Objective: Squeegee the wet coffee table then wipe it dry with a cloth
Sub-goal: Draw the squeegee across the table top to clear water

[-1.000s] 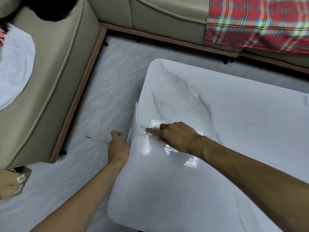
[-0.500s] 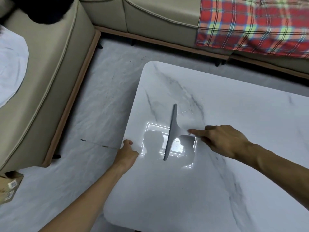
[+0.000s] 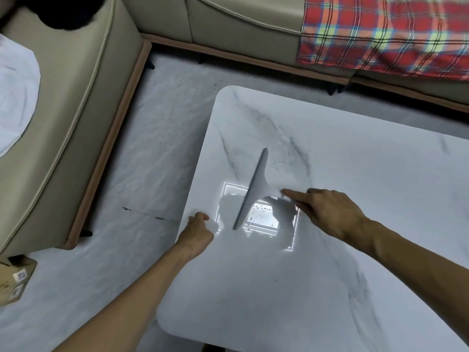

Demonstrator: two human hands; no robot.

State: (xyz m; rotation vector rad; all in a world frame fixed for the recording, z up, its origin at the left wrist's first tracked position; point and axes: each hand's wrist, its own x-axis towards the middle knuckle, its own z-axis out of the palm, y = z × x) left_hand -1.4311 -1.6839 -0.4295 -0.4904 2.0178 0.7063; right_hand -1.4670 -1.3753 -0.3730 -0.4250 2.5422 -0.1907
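Note:
The white marble coffee table (image 3: 355, 250) fills the right half of the head view, with water drops showing in a bright lamp reflection (image 3: 264, 215) near its left edge. A pale grey squeegee (image 3: 253, 189) stands with its blade on the tabletop, running from near left to far right. My right hand (image 3: 330, 214) grips its handle from the right, index finger stretched toward the blade. My left hand (image 3: 198, 231) holds the table's left edge with curled fingers, thumb on top, just left of the blade's near end.
A beige sofa (image 3: 76, 123) wraps the left and far sides, with a white cloth (image 3: 15, 97) on its left seat and a red plaid blanket (image 3: 380, 34) at the far right. A cardboard box (image 3: 15, 280) lies on the marble floor (image 3: 142, 174) at the lower left.
One second ago the squeegee was at the table's left edge beside my left hand. My right hand has carried it rightward and set the blade on the top. My left hand stayed at the edge.

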